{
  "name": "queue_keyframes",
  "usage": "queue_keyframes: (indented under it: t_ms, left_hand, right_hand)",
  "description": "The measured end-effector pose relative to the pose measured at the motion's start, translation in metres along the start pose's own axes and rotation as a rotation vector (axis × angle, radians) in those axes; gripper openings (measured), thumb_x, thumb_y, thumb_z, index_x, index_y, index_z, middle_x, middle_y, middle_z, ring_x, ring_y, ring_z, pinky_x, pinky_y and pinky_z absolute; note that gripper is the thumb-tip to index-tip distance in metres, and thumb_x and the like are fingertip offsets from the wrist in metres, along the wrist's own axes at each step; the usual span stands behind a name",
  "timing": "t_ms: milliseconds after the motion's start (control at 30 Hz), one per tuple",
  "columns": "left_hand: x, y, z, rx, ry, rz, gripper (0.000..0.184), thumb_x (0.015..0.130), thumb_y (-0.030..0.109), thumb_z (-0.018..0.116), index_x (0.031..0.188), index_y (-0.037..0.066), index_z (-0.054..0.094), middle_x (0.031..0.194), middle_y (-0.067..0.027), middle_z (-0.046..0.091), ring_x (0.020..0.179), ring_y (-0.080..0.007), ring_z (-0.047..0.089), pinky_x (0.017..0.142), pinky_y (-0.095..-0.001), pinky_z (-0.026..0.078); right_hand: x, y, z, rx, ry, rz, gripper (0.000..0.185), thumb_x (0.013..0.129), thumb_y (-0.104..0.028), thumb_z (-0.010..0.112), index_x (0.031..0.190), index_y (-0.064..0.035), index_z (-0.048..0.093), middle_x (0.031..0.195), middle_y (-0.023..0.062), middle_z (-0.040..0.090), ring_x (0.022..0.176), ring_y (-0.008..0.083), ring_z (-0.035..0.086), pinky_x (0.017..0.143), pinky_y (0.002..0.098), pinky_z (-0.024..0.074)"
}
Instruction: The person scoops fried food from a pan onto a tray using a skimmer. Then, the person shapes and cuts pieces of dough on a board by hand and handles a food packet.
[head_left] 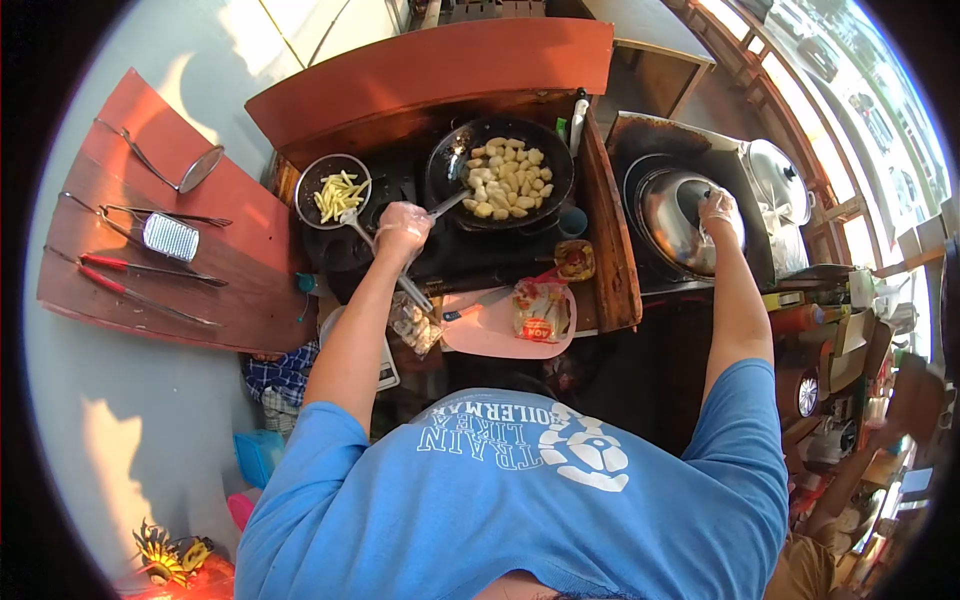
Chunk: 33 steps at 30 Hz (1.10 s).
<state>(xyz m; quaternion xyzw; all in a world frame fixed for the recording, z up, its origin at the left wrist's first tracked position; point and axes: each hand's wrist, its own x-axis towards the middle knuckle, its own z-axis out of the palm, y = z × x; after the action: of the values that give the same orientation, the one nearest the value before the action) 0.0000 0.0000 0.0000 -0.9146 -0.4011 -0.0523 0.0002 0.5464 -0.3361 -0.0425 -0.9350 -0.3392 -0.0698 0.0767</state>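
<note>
My left hand [402, 228], in a clear plastic glove, is closed around a metal spatula [450, 203] whose tip reaches into the black wok [437, 165]. Pale, lumpy pieces of food [507, 178] lie in that wok. Beside the same hand, a round strainer [303, 205] contains pale yellow fries [342, 196]. A long metal handle [413, 293] slants under my left wrist; its join is partly hidden. Over on the right, my right hand [718, 212], also gloved, grips the knob of a domed metal lid [675, 222] covering a pan.
A pink cutting board [490, 335] holds a printed plastic packet [541, 310] and a knife [484, 303]. Tongs [150, 265] and a grater [171, 237] hang on the red-brown board at left. A lidded pot [775, 180] stands far right. Wooden walls [612, 230] edge the stove.
</note>
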Motion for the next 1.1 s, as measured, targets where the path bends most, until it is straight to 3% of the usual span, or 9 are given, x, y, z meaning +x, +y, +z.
queue_keyframes:
  t_ms: [67,167,233,300,367,533,767,1033,1100]
  left_hand:
    - [-0.013,0.017,-0.006,-0.828,-0.226,-0.457,0.053,0.091,0.054,0.055,0.094,0.004,0.074,0.088,-0.0207,0.071,0.086,-0.0302,0.07,0.076,-0.0386,0.051]
    - [-0.059,-0.013,-0.003,-0.973,0.057,-0.415,0.055,0.092,0.053,0.055,0.094,0.001,0.073,0.085,-0.022,0.07,0.085,-0.0343,0.069,0.075,-0.0403,0.05]
    - [-0.093,-0.041,-0.006,-0.604,0.488,-0.289,0.047,0.09,0.047,0.061,0.094,0.002,0.072,0.087,-0.0228,0.07,0.084,-0.0374,0.067,0.076,-0.0432,0.051]
    - [-0.138,-0.05,-0.006,-0.575,0.506,-0.453,0.044,0.088,0.044,0.065,0.091,0.001,0.071,0.087,-0.0225,0.069,0.081,-0.0355,0.067,0.076,-0.0422,0.051]
    - [-0.176,-0.054,0.033,-0.703,0.396,-0.641,0.039,0.084,0.041,0.072,0.088,0.002,0.069,0.084,-0.0167,0.069,0.076,-0.0315,0.067,0.074,-0.0419,0.051]
    - [-0.176,-0.025,0.096,-2.025,-0.189,-1.212,0.034,0.083,0.034,0.077,0.096,0.007,0.06,0.077,-0.0059,0.061,0.065,-0.0213,0.061,0.062,-0.0336,0.052]
    - [-0.146,-0.011,0.073,-2.062,0.308,-0.967,0.023,0.092,0.024,0.068,0.087,0.01,0.05,0.069,-0.0025,0.051,0.047,-0.0101,0.046,0.038,-0.0243,0.037]
    - [-0.175,-0.074,0.026,-2.104,0.074,-0.842,0.027,0.095,0.033,0.063,0.101,0.007,0.056,0.067,-0.0005,0.049,0.043,-0.0063,0.037,0.035,-0.0221,0.027]
    - [-0.18,-0.071,0.023,-2.065,0.09,-0.924,0.03,0.095,0.035,0.062,0.102,0.007,0.056,0.069,-0.0018,0.05,0.043,-0.0071,0.036,0.036,-0.0224,0.029]
  right_hand:
    - [-0.023,0.004,-0.01,0.001,0.1,-0.038,0.045,0.089,-0.035,0.056,0.121,-0.0032,0.057,0.12,0.0259,0.059,0.114,0.0412,0.055,0.097,0.0487,0.0447]
    - [-0.034,0.022,0.033,-0.115,-0.021,-0.005,0.047,0.091,-0.034,0.047,0.128,-0.0063,0.056,0.131,0.0255,0.054,0.123,0.0402,0.05,0.103,0.0487,0.0402]
    - [-0.05,0.003,0.007,-0.071,0.041,-0.087,0.042,0.088,-0.029,0.05,0.122,-0.0053,0.061,0.11,0.0231,0.066,0.106,0.0396,0.062,0.095,0.0464,0.0472]
    - [-0.055,0.002,0.004,-0.073,0.091,-0.124,0.041,0.088,-0.028,0.052,0.12,-0.005,0.062,0.108,0.0241,0.066,0.103,0.0408,0.063,0.093,0.0472,0.0481]
    - [-0.058,0.0,-0.002,-0.073,0.093,-0.13,0.039,0.088,-0.028,0.053,0.117,-0.0047,0.063,0.108,0.0242,0.066,0.103,0.0405,0.063,0.093,0.0473,0.0482]
    - [-0.047,0.014,0.011,-0.09,0.209,-0.282,0.034,0.085,-0.029,0.06,0.106,-0.0016,0.064,0.101,0.0227,0.066,0.095,0.0398,0.063,0.087,0.0501,0.049]
    - [-0.032,-0.001,-0.015,-0.161,0.032,-0.288,0.031,0.081,-0.03,0.06,0.087,0.0001,0.067,0.091,0.0233,0.066,0.088,0.041,0.064,0.081,0.0504,0.0506]
    - [0.009,0.047,0.024,-0.115,0.09,-0.476,0.028,0.074,-0.024,0.062,0.09,-0.0018,0.068,0.097,0.0202,0.066,0.098,0.0382,0.062,0.089,0.0466,0.0487]
    - [0.006,0.024,-0.006,-0.194,-0.158,-0.369,0.03,0.073,-0.026,0.062,0.091,-0.0031,0.07,0.1,0.0208,0.067,0.1,0.0378,0.062,0.092,0.0455,0.0485]
